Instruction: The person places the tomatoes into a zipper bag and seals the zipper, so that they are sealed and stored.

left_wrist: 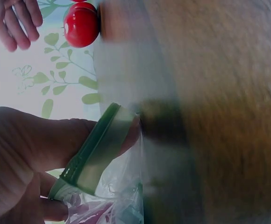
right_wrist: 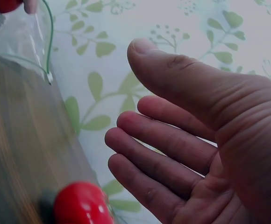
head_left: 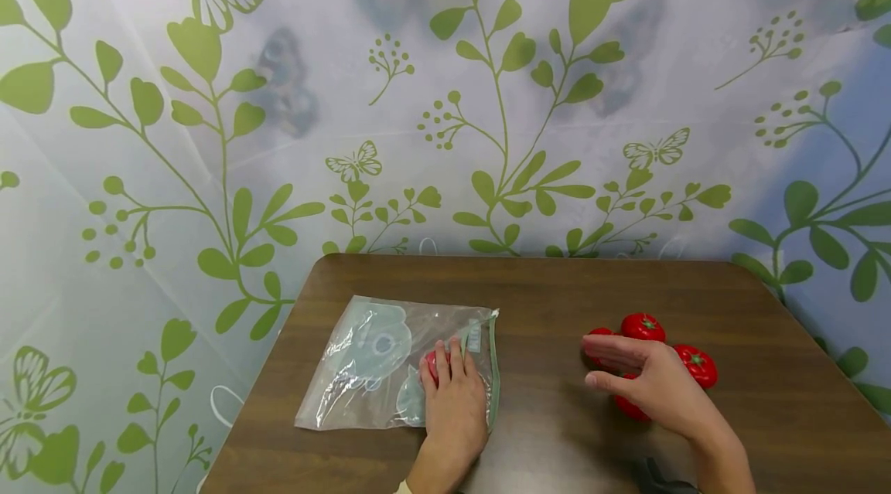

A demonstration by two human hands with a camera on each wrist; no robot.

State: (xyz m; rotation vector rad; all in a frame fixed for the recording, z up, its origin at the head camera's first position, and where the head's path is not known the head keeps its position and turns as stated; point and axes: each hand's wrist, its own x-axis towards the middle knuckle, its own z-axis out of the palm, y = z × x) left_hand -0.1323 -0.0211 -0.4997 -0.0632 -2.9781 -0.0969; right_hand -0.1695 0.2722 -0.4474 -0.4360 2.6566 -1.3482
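A clear zip bag [head_left: 327, 393] with a pale blue print lies on the left half of the table. One red tomato [head_left: 430, 367] shows at the bag, partly covered by my left hand [head_left: 454, 410]. That hand grips the bag by its mouth, fingers over the tomato and thumb against the green zip edge [left_wrist: 89, 147] in the left wrist view; how far the tomato is held is hidden. To the right, my right hand [head_left: 657, 378] hovers over a group of red tomatoes [head_left: 642, 326], its fingers extended and its palm bare. A tomato [right_wrist: 82, 205] sits below it in the right wrist view.
The brown wooden table [head_left: 543, 285] ends at a curtain [head_left: 487, 115] printed with green leaves and butterflies. At the table's front, a dark object [head_left: 657, 478] shows beside the right wrist. A white loop [head_left: 223, 405] hangs beyond the table's left edge.
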